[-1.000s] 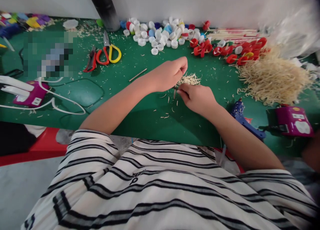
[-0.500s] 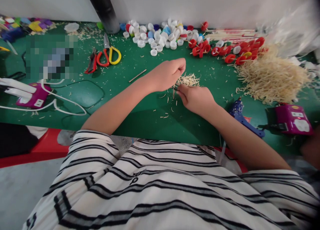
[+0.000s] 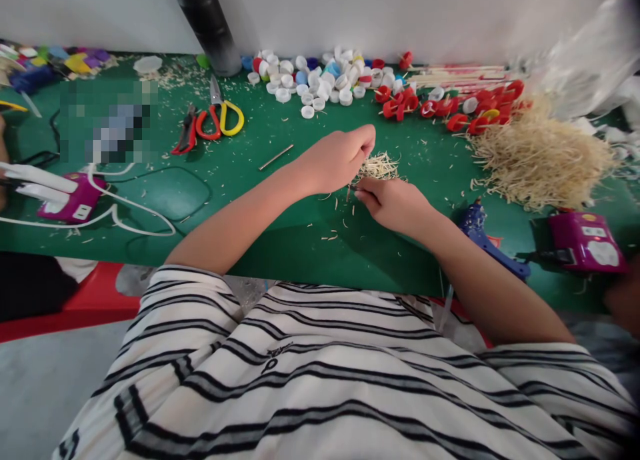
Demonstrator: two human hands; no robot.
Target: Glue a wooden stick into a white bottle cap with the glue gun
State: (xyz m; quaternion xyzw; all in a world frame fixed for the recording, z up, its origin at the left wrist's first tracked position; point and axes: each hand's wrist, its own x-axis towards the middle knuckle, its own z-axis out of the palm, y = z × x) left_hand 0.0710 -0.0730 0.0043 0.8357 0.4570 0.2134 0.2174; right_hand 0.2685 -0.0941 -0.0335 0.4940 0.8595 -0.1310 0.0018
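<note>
My left hand (image 3: 341, 159) is closed in a fist above the green table, its thumb pressed to the curled fingers. Whatever it grips is hidden from the camera. Close to its right, my right hand (image 3: 396, 203) pinches a thin dark tool (image 3: 354, 187), of which only a short tip shows under the left hand. Behind the two hands lies a small heap of pale wood shavings (image 3: 382, 165). Loose slivers are scattered on the table below them. A thin metal rod (image 3: 276, 157) lies left of the left hand.
Scissors (image 3: 220, 117) and red-handled pliers (image 3: 187, 132) lie left. Bottle caps (image 3: 320, 87) are heaped at the back, beside red caps on sticks (image 3: 400, 103). Right are a large shavings pile (image 3: 545, 157), a blue glue gun (image 3: 487, 240) and a purple power socket (image 3: 587, 242).
The whole view has shifted slightly downward in the picture. Both hands stay close together over the shavings with nearly the same grip, and the dark tool's tip shows a little less.
</note>
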